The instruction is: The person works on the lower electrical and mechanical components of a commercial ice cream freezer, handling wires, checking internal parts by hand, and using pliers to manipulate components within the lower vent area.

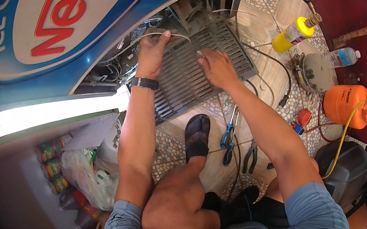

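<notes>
My left hand is closed around a thin grey tube, which bends out of the open machine compartment of a blue freezer. The tube's free end curves past my fingers over a dark slatted grille. Above that grille is my right hand, its thumb and fingers brought together at a small pale tip too small to name. A gap separates my right fingertips from the tube's end. Dusty wires and parts fill the compartment behind my left hand.
Two blue-handled screwdrivers and pliers lie on the floor. To the right stand a yellow torch cylinder, a round metal compressor, a water bottle and an orange gas cylinder. Plastic bags sit lower left.
</notes>
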{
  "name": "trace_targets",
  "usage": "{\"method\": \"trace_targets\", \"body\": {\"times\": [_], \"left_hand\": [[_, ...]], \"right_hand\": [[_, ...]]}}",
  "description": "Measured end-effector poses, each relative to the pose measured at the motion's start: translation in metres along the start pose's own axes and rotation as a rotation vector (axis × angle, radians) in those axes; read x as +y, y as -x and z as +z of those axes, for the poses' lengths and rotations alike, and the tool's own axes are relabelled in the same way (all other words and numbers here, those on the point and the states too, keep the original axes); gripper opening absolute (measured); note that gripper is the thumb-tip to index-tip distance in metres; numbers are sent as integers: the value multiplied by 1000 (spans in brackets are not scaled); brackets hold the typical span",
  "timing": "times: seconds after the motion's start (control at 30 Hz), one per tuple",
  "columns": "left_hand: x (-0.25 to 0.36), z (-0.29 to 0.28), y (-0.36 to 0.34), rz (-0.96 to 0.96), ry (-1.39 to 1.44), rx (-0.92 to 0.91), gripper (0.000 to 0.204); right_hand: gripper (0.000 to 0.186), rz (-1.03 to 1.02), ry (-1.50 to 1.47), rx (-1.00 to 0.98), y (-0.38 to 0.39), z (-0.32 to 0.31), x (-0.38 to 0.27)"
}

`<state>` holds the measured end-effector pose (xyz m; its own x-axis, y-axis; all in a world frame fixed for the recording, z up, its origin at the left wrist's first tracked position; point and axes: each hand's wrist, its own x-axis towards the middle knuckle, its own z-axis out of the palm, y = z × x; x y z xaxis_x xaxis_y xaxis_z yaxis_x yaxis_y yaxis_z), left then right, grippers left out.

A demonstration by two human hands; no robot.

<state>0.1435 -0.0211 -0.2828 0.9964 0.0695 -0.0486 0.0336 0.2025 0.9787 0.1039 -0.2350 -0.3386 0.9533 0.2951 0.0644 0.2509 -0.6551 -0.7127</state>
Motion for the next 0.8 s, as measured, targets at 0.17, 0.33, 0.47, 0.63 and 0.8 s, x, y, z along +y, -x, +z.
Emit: {"method": "trace_targets", "body": {"times": [0.17, 0.33, 0.47, 0.63, 0.8], "left_hand": [[0, -10, 3, 46, 1, -6, 29], [0, -1, -3, 25, -28, -18, 27], [-3, -3, 0, 40, -120, 9, 25], [-1, 1, 1, 54, -142, -6, 26], [-8, -7, -4, 99, -97, -4, 28]], "right_hand": [[36, 120, -56, -380, 10, -3, -56], [43, 652, -1153, -105, -19, -7, -70], [40, 720, -1013, -354, -21, 10, -89], [37, 755, -1184, -249, -21, 13, -67], [29, 750, -973, -282, 3, 15, -59]]}}
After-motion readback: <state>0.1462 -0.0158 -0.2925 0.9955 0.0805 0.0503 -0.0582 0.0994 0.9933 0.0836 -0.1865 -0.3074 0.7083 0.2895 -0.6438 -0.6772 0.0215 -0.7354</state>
